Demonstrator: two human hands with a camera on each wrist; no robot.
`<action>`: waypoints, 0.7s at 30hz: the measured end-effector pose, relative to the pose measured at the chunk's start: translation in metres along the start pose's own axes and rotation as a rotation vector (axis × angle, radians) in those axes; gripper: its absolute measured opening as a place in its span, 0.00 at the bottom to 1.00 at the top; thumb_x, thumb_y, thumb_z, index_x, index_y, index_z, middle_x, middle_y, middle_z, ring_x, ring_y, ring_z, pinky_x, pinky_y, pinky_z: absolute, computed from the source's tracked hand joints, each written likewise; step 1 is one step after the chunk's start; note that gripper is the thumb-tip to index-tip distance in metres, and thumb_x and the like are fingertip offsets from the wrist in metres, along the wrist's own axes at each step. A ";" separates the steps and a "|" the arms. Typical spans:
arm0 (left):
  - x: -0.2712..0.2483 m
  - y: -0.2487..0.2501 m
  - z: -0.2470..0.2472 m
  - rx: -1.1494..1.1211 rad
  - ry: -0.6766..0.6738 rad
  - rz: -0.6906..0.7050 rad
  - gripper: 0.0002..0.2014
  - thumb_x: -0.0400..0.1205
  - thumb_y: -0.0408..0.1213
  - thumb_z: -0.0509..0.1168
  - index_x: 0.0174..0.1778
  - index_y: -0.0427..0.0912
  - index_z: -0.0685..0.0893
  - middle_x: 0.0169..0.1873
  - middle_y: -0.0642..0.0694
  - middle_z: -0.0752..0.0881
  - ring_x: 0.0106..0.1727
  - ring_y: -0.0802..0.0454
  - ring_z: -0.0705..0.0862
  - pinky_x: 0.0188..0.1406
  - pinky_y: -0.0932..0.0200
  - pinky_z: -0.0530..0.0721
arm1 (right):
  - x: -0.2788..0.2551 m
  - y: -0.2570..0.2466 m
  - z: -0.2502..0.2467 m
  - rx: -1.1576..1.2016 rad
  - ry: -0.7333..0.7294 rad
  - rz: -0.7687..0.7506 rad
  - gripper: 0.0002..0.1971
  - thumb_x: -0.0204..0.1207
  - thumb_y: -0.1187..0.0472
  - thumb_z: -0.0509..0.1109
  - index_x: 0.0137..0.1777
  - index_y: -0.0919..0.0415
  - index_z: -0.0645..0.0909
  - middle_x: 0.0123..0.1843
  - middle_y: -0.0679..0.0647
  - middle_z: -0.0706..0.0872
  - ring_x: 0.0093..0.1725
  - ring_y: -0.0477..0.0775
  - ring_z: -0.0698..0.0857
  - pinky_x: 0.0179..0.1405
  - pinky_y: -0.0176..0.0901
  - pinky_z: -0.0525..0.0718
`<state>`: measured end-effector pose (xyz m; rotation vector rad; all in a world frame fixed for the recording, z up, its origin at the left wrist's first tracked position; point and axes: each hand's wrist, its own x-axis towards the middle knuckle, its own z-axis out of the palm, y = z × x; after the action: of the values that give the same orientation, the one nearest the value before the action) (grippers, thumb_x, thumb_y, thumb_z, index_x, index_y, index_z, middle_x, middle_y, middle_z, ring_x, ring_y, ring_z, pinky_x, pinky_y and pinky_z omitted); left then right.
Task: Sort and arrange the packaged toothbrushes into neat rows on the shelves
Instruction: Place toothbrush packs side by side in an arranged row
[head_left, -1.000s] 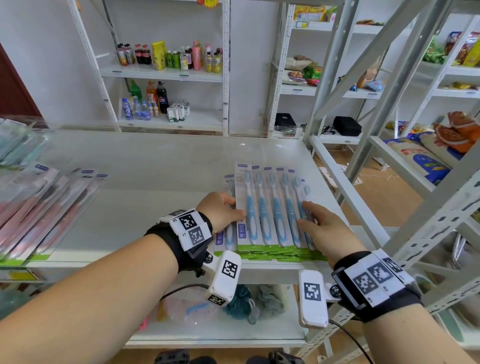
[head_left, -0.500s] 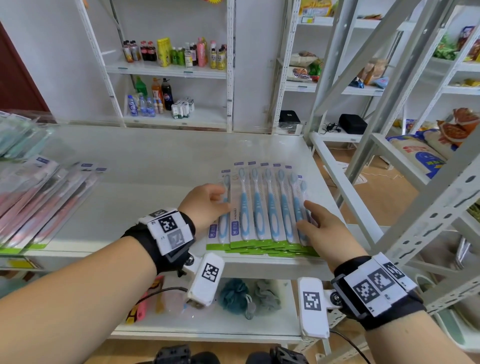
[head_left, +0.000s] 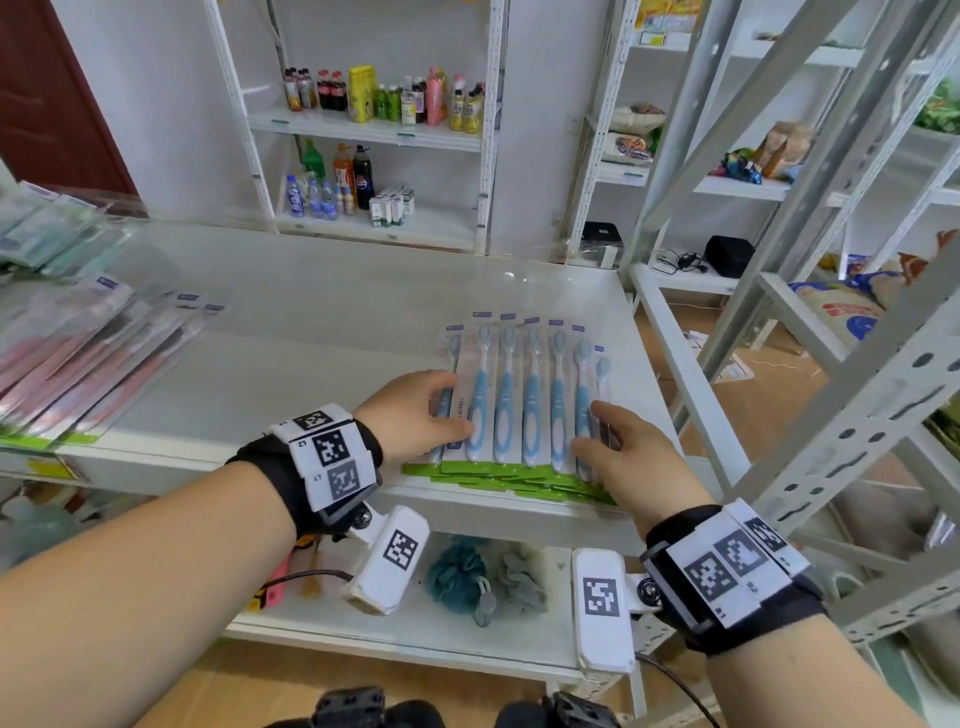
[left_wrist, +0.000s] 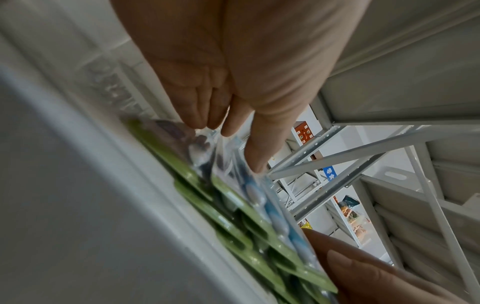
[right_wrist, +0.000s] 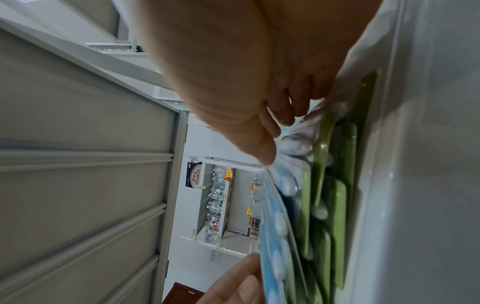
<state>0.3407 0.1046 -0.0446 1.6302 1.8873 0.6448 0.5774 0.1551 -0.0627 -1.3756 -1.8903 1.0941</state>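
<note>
White metal shop shelf (head_left: 322, 364), with blue toothbrushes in clear blister packs with green bottom edges (head_left: 519, 400) near its front right.
The overlapping packs lie fanned in a row; the left hand (head_left: 415, 415) and right hand (head_left: 623, 457) rest flat-fingered on the row's two ends, grasping nothing.

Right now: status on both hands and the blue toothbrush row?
Left hand on the row's left edge, right hand on its right edge, fingers flat. Blue toothbrush packs fanned and overlapping on the shelf. Nothing blocking; pink packs lie far left.
</note>
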 end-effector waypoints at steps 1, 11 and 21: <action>-0.002 0.001 0.001 0.001 0.007 0.001 0.22 0.77 0.44 0.69 0.68 0.49 0.78 0.61 0.53 0.84 0.60 0.54 0.82 0.62 0.58 0.78 | 0.000 -0.001 0.000 0.000 0.000 0.003 0.22 0.77 0.62 0.68 0.71 0.56 0.74 0.55 0.41 0.79 0.45 0.30 0.79 0.29 0.14 0.73; -0.010 0.007 0.009 0.010 -0.010 0.050 0.32 0.75 0.46 0.72 0.75 0.53 0.70 0.66 0.57 0.77 0.56 0.65 0.74 0.48 0.79 0.70 | -0.006 -0.007 0.004 -0.045 0.007 -0.012 0.28 0.74 0.63 0.71 0.75 0.58 0.71 0.69 0.52 0.79 0.62 0.47 0.80 0.58 0.36 0.78; -0.011 0.011 0.007 0.150 -0.118 0.101 0.39 0.75 0.52 0.71 0.80 0.55 0.61 0.81 0.50 0.58 0.80 0.54 0.59 0.73 0.66 0.54 | -0.005 -0.008 0.008 -0.042 -0.003 -0.021 0.34 0.71 0.56 0.76 0.77 0.49 0.68 0.79 0.51 0.67 0.77 0.49 0.67 0.76 0.45 0.65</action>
<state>0.3550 0.0954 -0.0414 1.8264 1.8148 0.4448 0.5687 0.1467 -0.0603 -1.3743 -1.9366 1.0523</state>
